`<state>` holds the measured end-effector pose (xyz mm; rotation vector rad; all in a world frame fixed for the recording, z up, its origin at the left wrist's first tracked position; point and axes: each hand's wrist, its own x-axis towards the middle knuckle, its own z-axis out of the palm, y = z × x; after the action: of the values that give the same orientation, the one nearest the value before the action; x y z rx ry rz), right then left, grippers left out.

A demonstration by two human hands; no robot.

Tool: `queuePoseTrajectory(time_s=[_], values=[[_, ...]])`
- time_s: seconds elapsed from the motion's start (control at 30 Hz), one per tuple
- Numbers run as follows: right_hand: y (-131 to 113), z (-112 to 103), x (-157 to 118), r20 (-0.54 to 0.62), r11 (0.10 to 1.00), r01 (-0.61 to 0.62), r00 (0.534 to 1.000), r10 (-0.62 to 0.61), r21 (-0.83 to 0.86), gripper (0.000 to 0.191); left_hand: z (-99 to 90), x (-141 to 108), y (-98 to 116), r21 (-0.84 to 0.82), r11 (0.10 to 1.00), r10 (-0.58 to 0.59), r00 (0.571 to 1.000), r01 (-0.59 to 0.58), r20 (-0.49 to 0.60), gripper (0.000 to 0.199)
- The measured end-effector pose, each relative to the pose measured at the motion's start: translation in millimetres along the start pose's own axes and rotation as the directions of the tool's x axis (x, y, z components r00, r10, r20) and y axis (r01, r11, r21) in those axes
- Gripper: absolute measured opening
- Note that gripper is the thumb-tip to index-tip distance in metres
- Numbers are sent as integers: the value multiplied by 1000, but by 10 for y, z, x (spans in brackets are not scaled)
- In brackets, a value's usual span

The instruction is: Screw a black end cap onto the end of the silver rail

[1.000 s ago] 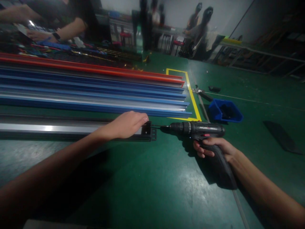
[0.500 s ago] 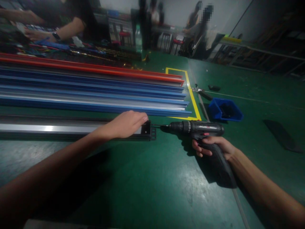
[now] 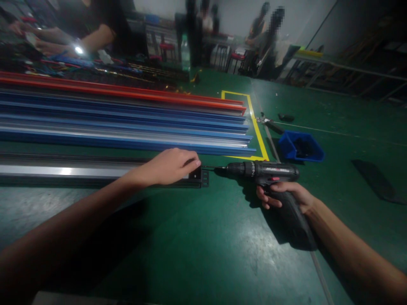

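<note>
My right hand (image 3: 286, 195) is wrapped round the handle of a black power drill (image 3: 273, 171), which points left with a long thin bit. The bit's tip reaches the end of a black and silver profile (image 3: 63, 170), where a black end piece (image 3: 196, 174) with a small slotted bracket sits. My left hand (image 3: 173, 166) lies over the profile near that end, its fingers closed round the edge, thumb and fingertips close to the bit's tip. What its fingertips hold, if anything, is hidden.
Behind the profile lie several blue profiles (image 3: 127, 131) and a red one (image 3: 127, 91). A blue bin (image 3: 300, 146), pliers (image 3: 270, 124) and a dark flat object (image 3: 377, 180) are on the right. Another person's arms are over wires at the upper left; other people stand farther back.
My left hand's thumb and fingertips have shifted slightly right, towards the bit. The drill has hardly moved. The other person's arms at the upper left have moved.
</note>
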<state>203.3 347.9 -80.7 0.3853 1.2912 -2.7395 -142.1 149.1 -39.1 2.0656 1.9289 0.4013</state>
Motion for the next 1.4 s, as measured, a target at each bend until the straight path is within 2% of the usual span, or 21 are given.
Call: queuePoseTrajectory(time_s=[0.33, 0.5, 0.87, 1.4], values=[[-3, 1, 1, 20, 1000, -18, 1000, 18, 7, 29, -83, -67, 75, 84, 995, 49, 997, -54, 53, 55], [-11, 19, 7, 13, 999, -31, 999, 31, -9, 30, -77, -70, 76, 120, 992, 37, 997, -45, 67, 55], [1, -9, 4, 19, 1000, -24, 1000, 24, -14, 29, -28, -101, 86, 189, 981, 42, 999, -43, 11, 54], [8, -17, -22, -41, 999, -30, 999, 31, 20, 26, -20, -100, 82, 168, 985, 44, 999, -45, 8, 53]])
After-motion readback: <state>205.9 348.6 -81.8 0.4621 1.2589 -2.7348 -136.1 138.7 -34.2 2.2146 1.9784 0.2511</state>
